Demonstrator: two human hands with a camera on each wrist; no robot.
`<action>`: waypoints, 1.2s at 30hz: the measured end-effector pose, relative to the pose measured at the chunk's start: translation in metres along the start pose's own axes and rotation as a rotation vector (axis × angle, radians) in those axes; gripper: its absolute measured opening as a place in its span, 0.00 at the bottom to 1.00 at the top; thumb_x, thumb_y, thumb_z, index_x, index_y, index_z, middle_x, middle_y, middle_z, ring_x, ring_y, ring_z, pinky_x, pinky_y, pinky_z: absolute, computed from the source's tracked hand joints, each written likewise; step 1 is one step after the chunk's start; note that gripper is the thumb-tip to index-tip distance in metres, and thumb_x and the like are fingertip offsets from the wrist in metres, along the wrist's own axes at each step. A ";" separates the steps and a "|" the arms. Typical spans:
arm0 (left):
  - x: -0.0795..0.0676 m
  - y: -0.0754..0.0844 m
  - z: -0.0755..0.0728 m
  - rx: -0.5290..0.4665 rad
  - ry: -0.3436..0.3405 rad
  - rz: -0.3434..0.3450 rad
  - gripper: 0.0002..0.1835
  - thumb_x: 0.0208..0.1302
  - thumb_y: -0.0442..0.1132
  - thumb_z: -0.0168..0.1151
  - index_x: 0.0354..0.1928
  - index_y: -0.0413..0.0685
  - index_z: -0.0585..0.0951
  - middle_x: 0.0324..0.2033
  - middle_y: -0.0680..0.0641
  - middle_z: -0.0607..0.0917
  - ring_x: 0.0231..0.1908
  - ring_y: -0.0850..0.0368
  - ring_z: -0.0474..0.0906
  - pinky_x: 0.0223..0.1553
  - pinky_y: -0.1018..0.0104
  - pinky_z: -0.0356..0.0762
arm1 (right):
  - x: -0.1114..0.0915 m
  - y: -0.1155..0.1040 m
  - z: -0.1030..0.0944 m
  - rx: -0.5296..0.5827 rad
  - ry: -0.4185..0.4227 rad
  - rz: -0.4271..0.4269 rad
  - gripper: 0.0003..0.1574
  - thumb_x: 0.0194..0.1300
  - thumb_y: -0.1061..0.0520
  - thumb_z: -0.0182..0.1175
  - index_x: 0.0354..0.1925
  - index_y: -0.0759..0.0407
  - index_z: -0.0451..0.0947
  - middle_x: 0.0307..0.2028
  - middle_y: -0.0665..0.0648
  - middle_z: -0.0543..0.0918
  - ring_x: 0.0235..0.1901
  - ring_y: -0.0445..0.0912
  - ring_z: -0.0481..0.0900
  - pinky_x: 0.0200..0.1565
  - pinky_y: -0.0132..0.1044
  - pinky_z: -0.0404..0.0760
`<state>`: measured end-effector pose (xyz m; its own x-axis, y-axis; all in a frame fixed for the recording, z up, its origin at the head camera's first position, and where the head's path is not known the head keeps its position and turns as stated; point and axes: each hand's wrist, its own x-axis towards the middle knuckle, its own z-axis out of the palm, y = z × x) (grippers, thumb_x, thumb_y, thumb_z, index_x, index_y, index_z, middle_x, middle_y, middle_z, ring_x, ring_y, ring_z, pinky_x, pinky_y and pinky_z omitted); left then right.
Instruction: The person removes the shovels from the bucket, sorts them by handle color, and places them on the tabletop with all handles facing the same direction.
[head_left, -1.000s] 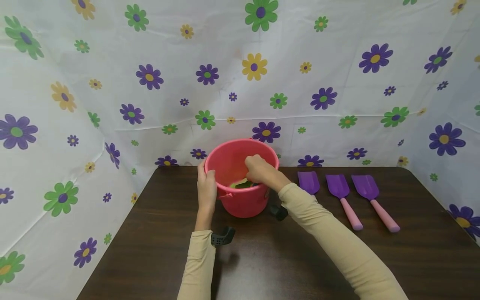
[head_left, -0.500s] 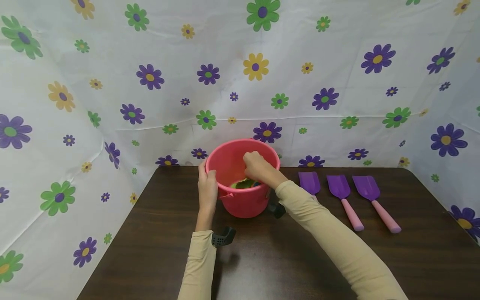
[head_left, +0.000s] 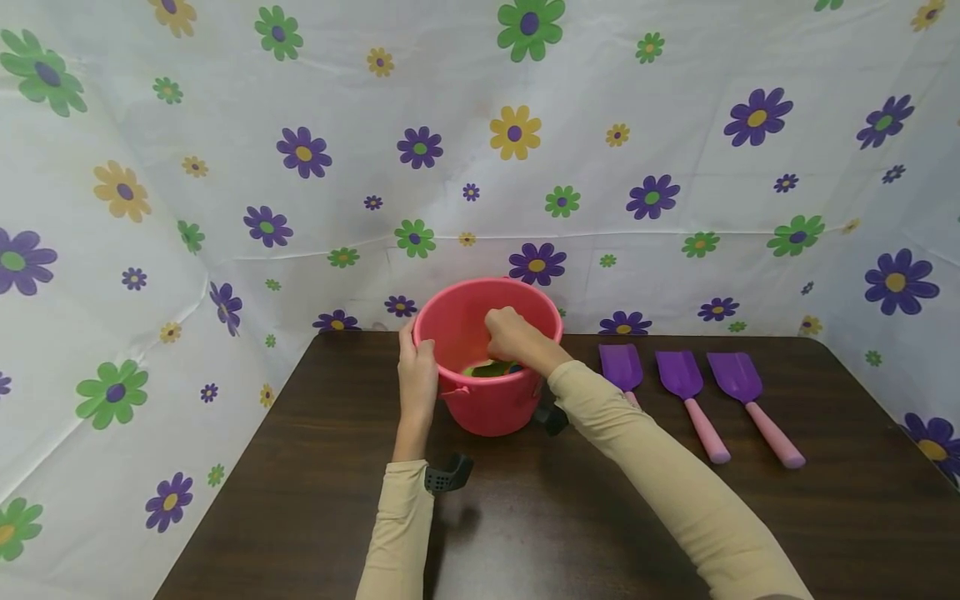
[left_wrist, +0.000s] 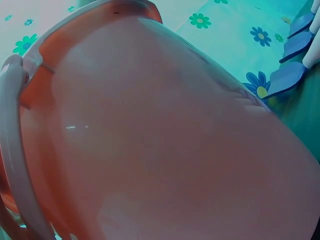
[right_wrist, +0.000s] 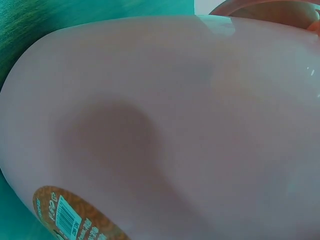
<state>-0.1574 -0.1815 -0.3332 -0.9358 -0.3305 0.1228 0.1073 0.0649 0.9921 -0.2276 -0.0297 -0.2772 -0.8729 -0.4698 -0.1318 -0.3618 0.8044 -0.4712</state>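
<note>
A pink plastic bucket [head_left: 489, 407] stands on the dark wooden table, its mouth tipped toward the head camera in view. My left hand [head_left: 417, 377] grips the rim at the left, thumb over the edge and fingers along the outside. Over the right side of the rim my right hand [head_left: 517, 337] reaches into the bucket; its fingertips are hidden, and I cannot tell whether they hold anything. Yellow-green and blue pieces [head_left: 491, 369] show at the bottom. Both wrist views are mostly filled by the bucket's outer wall [left_wrist: 165, 135], with a barcode label [right_wrist: 70, 217] low in the right one.
To the right lie three purple shovels with pink handles: the nearest shovel [head_left: 621, 367] is partly behind my right sleeve, then a middle shovel [head_left: 678, 375] and a far-right shovel [head_left: 735, 377]. A flower-print sheet [head_left: 450, 167] hangs behind the table [head_left: 337, 433].
My right hand has shifted slightly left inside the bucket. My left hand keeps its hold on the rim, and the shovels have not moved.
</note>
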 end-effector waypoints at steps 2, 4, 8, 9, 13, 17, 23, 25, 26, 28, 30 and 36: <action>0.000 0.000 0.000 -0.002 -0.001 0.001 0.30 0.74 0.38 0.46 0.77 0.47 0.61 0.73 0.42 0.70 0.67 0.40 0.71 0.68 0.41 0.70 | 0.001 0.000 0.000 -0.003 0.002 -0.002 0.06 0.60 0.72 0.63 0.29 0.65 0.76 0.18 0.53 0.69 0.20 0.44 0.70 0.24 0.30 0.70; 0.000 0.000 0.000 -0.003 -0.002 0.002 0.30 0.74 0.38 0.47 0.77 0.47 0.62 0.73 0.42 0.70 0.67 0.40 0.71 0.67 0.41 0.70 | 0.002 0.000 0.000 -0.006 0.011 -0.009 0.10 0.60 0.72 0.62 0.26 0.64 0.74 0.18 0.52 0.67 0.19 0.44 0.68 0.23 0.30 0.68; 0.000 -0.001 0.000 0.005 -0.006 0.005 0.30 0.75 0.38 0.46 0.77 0.47 0.61 0.73 0.42 0.69 0.66 0.39 0.71 0.67 0.40 0.71 | 0.003 0.003 0.000 -0.019 0.037 -0.035 0.18 0.56 0.73 0.61 0.19 0.59 0.66 0.16 0.50 0.61 0.18 0.43 0.63 0.22 0.30 0.64; 0.000 -0.001 0.000 0.006 -0.005 0.006 0.30 0.75 0.38 0.46 0.77 0.47 0.61 0.73 0.42 0.70 0.66 0.39 0.71 0.67 0.41 0.71 | 0.006 0.007 0.002 -0.030 0.060 -0.059 0.20 0.53 0.73 0.61 0.17 0.58 0.64 0.16 0.49 0.59 0.17 0.42 0.61 0.21 0.30 0.62; 0.000 -0.001 0.001 0.004 -0.005 0.006 0.30 0.75 0.38 0.46 0.77 0.47 0.62 0.73 0.42 0.70 0.66 0.39 0.70 0.67 0.40 0.71 | 0.012 0.015 0.005 -0.037 0.095 -0.093 0.24 0.49 0.72 0.61 0.14 0.54 0.59 0.15 0.48 0.55 0.16 0.42 0.57 0.20 0.31 0.60; 0.000 -0.001 0.001 0.001 -0.002 0.007 0.30 0.74 0.38 0.46 0.77 0.47 0.61 0.73 0.42 0.69 0.66 0.40 0.70 0.67 0.41 0.71 | -0.001 0.006 -0.007 0.004 0.070 -0.062 0.26 0.52 0.71 0.64 0.13 0.55 0.61 0.13 0.48 0.57 0.15 0.41 0.58 0.20 0.29 0.60; -0.001 0.001 0.001 0.013 0.018 0.004 0.30 0.74 0.38 0.46 0.77 0.47 0.62 0.73 0.42 0.70 0.67 0.41 0.70 0.67 0.41 0.71 | -0.013 0.004 -0.019 -0.005 0.136 -0.110 0.23 0.53 0.70 0.66 0.11 0.57 0.68 0.10 0.47 0.62 0.13 0.38 0.59 0.19 0.28 0.59; -0.001 0.002 0.001 0.011 0.022 0.005 0.30 0.74 0.38 0.46 0.77 0.46 0.62 0.73 0.42 0.70 0.67 0.41 0.70 0.67 0.41 0.70 | -0.018 0.002 -0.026 -0.001 0.157 -0.118 0.18 0.54 0.69 0.68 0.12 0.61 0.75 0.10 0.47 0.67 0.14 0.38 0.61 0.20 0.28 0.62; -0.001 0.003 0.001 0.007 0.023 0.006 0.30 0.74 0.38 0.46 0.77 0.47 0.62 0.73 0.42 0.70 0.67 0.41 0.70 0.67 0.40 0.70 | -0.021 0.001 -0.029 0.002 0.165 -0.118 0.16 0.54 0.69 0.68 0.14 0.62 0.79 0.11 0.48 0.70 0.15 0.39 0.63 0.20 0.28 0.63; -0.001 0.003 0.000 0.000 0.019 0.007 0.30 0.74 0.38 0.46 0.77 0.46 0.62 0.73 0.42 0.69 0.67 0.41 0.69 0.68 0.40 0.70 | -0.028 0.000 -0.036 0.020 0.173 -0.114 0.10 0.55 0.68 0.69 0.19 0.65 0.85 0.14 0.50 0.76 0.17 0.40 0.66 0.22 0.29 0.67; -0.001 0.003 0.000 -0.002 0.013 0.007 0.30 0.74 0.38 0.46 0.77 0.47 0.61 0.73 0.42 0.69 0.68 0.41 0.69 0.67 0.41 0.70 | -0.034 -0.001 -0.042 0.026 0.181 -0.109 0.05 0.55 0.67 0.69 0.24 0.65 0.88 0.18 0.52 0.82 0.20 0.42 0.69 0.24 0.30 0.70; -0.002 0.001 0.000 0.003 0.005 0.001 0.30 0.74 0.38 0.46 0.78 0.47 0.61 0.74 0.42 0.69 0.68 0.40 0.69 0.68 0.41 0.70 | -0.054 -0.004 -0.056 0.065 0.230 -0.132 0.04 0.59 0.66 0.69 0.30 0.67 0.90 0.24 0.57 0.87 0.24 0.45 0.74 0.27 0.32 0.76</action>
<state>-0.1559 -0.1805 -0.3321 -0.9339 -0.3354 0.1237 0.1069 0.0683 0.9919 -0.1976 0.0129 -0.2197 -0.8736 -0.4682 0.1329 -0.4624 0.7131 -0.5270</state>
